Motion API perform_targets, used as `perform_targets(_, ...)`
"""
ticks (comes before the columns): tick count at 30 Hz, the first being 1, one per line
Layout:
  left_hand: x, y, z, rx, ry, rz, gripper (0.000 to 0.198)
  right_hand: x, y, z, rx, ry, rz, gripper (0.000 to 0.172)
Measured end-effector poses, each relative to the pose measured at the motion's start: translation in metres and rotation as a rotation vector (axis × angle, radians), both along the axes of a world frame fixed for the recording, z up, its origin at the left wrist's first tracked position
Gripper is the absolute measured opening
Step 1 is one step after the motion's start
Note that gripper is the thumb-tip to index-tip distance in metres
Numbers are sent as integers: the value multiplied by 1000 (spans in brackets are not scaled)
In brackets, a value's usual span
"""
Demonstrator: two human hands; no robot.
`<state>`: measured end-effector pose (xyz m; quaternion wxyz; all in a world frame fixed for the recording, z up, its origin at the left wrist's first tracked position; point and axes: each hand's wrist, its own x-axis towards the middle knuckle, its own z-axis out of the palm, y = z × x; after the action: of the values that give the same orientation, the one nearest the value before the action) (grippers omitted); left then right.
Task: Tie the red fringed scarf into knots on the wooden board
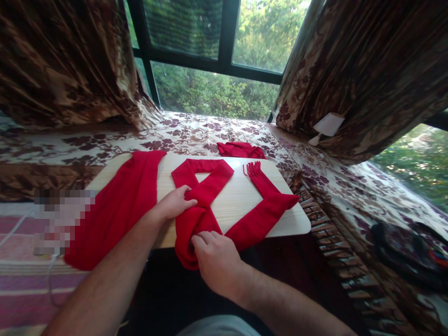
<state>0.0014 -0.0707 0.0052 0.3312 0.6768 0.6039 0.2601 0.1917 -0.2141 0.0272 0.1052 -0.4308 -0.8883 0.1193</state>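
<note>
A long red scarf (259, 217) lies looped and crossed over itself on a pale wooden board (238, 186). Its fringed end points to the far right, and a closed loop stands at the back. My left hand (177, 203) is closed on the scarf just below where its strips cross. Nearer to me, my right hand (219, 259) has its fingers curled into a rolled, bunched fold of the scarf at the board's front edge. What the fingertips do inside that fold is hidden.
On the board's left, a wide red cloth (122, 200) hangs over the front edge. Another folded red cloth (241, 150) lies behind the board on the floral-covered ledge (189, 133). A small white lamp (329, 124) stands right, by the curtain. A dark bag-like item (402, 256) lies farther right.
</note>
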Motion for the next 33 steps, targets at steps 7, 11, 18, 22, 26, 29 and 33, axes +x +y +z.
perform_targets(7,-4,3,-9,-30,-56,-28,43,5,22,-1,97,-21,-325,35)
perform_targets(11,-4,3,-8,-40,-1,-50,43,13,33,2,41,-116,-384,38)
perform_targets(18,-2,0,-3,-34,53,-51,43,18,49,1,-120,-116,-353,30)
perform_targets(22,-2,1,-6,-18,69,-50,42,23,60,-5,-176,104,-405,19)
perform_targets(26,1,4,-11,9,50,-41,43,30,74,-15,-313,433,-437,12)
perform_targets(29,3,5,-14,32,49,-34,45,36,76,-15,-398,498,-420,20)
perform_targets(33,4,4,-14,23,36,-25,48,43,67,-3,-309,313,-389,38)
